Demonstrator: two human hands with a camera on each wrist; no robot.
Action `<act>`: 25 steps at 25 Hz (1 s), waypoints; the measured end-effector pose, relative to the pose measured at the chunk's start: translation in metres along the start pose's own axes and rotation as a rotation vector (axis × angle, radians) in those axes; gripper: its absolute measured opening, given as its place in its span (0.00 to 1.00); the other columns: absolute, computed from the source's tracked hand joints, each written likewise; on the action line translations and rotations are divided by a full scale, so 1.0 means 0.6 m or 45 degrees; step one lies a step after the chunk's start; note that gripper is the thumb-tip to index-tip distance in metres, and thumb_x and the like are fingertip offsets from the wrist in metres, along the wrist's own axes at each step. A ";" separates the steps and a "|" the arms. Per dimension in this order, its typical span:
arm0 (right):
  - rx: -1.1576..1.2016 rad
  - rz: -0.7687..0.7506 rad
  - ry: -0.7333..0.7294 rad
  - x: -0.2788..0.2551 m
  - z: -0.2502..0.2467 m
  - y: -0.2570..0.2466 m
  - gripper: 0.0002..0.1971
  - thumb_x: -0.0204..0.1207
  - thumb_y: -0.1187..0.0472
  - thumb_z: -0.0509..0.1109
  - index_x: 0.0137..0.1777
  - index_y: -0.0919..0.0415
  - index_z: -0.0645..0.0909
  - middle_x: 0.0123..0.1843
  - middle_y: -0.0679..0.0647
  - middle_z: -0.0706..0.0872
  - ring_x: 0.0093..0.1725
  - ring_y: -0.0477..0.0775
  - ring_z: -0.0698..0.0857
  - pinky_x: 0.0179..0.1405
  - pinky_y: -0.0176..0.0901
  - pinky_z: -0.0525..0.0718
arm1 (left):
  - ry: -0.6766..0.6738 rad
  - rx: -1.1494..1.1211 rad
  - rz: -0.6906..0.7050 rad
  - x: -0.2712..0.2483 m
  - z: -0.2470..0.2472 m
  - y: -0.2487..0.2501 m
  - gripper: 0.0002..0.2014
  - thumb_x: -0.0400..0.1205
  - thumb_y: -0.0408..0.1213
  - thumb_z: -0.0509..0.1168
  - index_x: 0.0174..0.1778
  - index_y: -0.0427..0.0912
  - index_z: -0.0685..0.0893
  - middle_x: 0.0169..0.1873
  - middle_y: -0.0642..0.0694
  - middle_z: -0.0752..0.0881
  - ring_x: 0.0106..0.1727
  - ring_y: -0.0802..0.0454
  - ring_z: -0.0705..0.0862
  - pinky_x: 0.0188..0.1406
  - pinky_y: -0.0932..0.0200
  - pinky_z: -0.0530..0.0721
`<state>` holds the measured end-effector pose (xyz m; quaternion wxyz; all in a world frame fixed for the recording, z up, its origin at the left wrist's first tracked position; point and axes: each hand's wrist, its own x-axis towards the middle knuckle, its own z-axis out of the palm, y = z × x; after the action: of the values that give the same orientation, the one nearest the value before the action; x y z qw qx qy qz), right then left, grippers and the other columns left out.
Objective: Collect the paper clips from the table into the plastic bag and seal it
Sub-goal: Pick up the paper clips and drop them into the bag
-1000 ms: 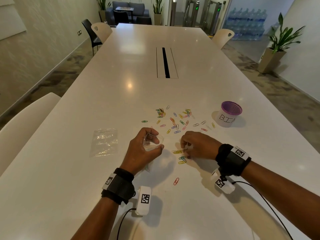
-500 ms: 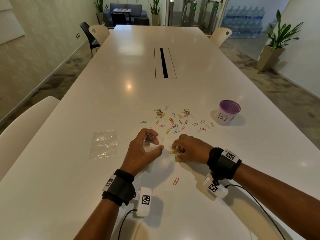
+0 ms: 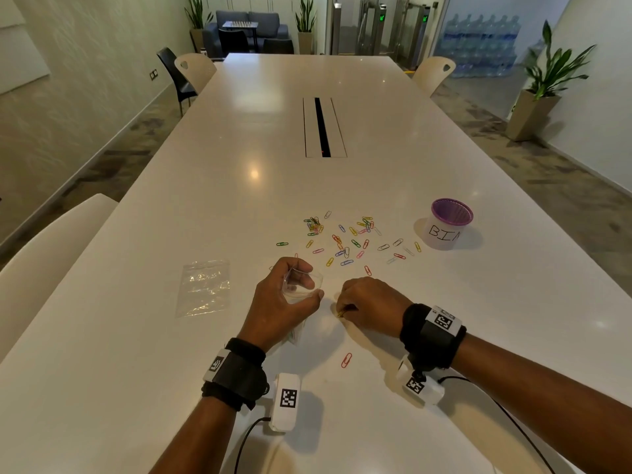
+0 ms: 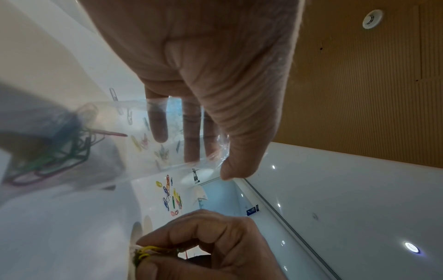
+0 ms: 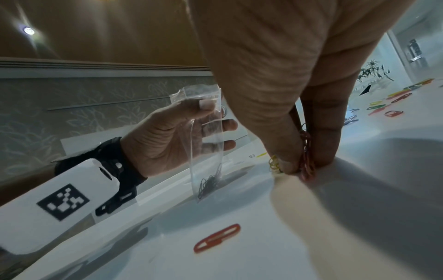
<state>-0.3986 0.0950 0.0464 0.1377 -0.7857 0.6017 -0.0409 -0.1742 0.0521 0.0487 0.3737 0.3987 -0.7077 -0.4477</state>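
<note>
My left hand (image 3: 287, 299) holds a small clear plastic bag (image 3: 302, 285) upright with its mouth spread open, thumb and fingers round its top (image 5: 206, 117). Several clips lie in the bag's bottom (image 5: 209, 184). My right hand (image 3: 362, 306) is just right of the bag, fingertips down on the table, pinching a bunch of yellow and red paper clips (image 5: 304, 161). Many coloured paper clips (image 3: 345, 237) lie scattered farther out. One red clip (image 3: 346, 360) lies near me between my wrists.
A second clear bag (image 3: 203, 289) lies flat on the white table (image 3: 171, 371) to the left. A white cup with a purple rim marked BIN (image 3: 448, 227) stands at the right. A cable slot (image 3: 321, 128) runs along the table's middle.
My right hand has slid left across the table toward the bag, dragging the clips under its fingers. The left hand and bag have stayed put.
</note>
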 end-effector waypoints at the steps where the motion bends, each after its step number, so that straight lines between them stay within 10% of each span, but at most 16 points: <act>1: 0.026 0.016 0.006 0.002 -0.002 0.001 0.07 0.84 0.59 0.73 0.52 0.60 0.92 0.49 0.54 0.90 0.44 0.50 0.83 0.45 0.40 0.80 | 0.001 -0.003 0.004 -0.001 0.000 0.000 0.20 0.79 0.35 0.83 0.61 0.51 0.82 0.50 0.52 0.92 0.54 0.61 0.90 0.62 0.65 0.84; 10: 0.386 0.118 0.149 0.004 -0.090 0.016 0.07 0.75 0.65 0.82 0.52 0.58 0.94 0.48 0.49 0.95 0.42 0.45 0.91 0.44 0.23 0.82 | -0.032 0.028 0.025 -0.007 0.005 -0.003 0.24 0.76 0.40 0.86 0.60 0.57 0.81 0.51 0.56 0.91 0.55 0.60 0.89 0.63 0.65 0.85; 16: 0.721 0.008 0.284 0.003 -0.185 -0.030 0.08 0.73 0.67 0.85 0.51 0.60 0.94 0.44 0.49 0.96 0.42 0.46 0.94 0.44 0.30 0.89 | -0.073 0.072 0.023 -0.003 0.013 -0.005 0.24 0.77 0.41 0.85 0.61 0.57 0.79 0.52 0.57 0.91 0.59 0.63 0.88 0.57 0.81 0.83; 25: 0.613 -0.228 0.214 0.032 -0.165 -0.087 0.07 0.74 0.62 0.84 0.51 0.58 0.95 0.45 0.49 0.96 0.43 0.47 0.93 0.49 0.39 0.92 | -0.035 0.056 0.037 -0.007 0.017 0.006 0.25 0.77 0.38 0.84 0.60 0.64 0.78 0.53 0.70 0.89 0.56 0.72 0.88 0.56 0.78 0.84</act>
<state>-0.3672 0.0722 0.1533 0.2659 -0.7743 0.5122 -0.2598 -0.1823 0.0601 0.0480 0.3616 0.3902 -0.7283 -0.4318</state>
